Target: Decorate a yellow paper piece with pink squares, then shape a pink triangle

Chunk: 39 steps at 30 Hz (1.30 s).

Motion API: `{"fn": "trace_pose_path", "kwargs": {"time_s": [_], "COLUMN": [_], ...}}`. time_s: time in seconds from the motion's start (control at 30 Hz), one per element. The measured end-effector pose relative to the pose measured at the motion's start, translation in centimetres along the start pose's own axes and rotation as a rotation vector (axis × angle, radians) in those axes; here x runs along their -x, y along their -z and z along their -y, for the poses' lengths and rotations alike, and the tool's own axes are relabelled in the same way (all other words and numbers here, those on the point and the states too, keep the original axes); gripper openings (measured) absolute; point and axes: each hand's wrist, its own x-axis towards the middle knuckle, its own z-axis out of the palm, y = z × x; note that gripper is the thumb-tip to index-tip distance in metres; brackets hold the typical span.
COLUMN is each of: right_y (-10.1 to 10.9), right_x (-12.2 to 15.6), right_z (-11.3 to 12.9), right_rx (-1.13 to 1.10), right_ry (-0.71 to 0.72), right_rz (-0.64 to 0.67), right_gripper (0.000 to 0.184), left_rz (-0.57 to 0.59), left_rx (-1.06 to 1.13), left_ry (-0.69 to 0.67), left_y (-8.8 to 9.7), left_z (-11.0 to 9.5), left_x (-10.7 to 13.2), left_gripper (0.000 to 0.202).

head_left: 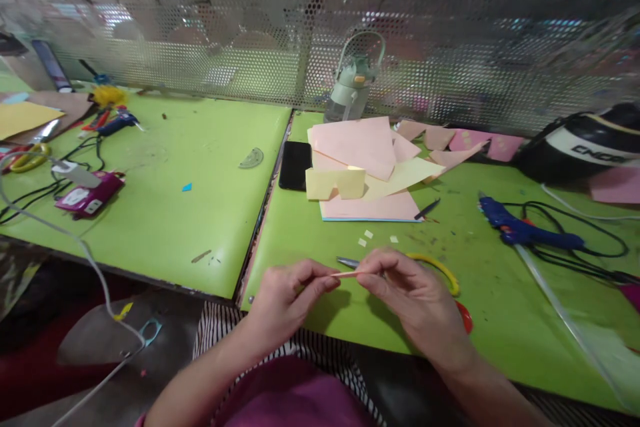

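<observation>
Thin paper strip pinched at each end between left hand and right hand, fingers closed, lying left-right, level above the green surface.

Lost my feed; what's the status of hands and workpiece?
Left hand and right hand pinch thin pink paper strip between fingertips. Yellow-handled scissors lie under right hand. Nothing blocking.
</observation>
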Motion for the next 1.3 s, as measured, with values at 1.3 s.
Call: {"fn": "trace_pose_path", "kwargs": {"time_s": [1.3], "right_y": [1.4], "right_x": [0.5], "right_z": [0.0], "right_rx": [0.315], "right_ry": [-0.047], "right_rz": [0.127], "right_gripper": [0.029], "left_rz": [0.057], "left_rx": [-0.115], "left_ry": [0.044], "left_y": [2.0], "left_z": [-1.8], "left_x": [-0.5], "left_gripper": [0.011]}}
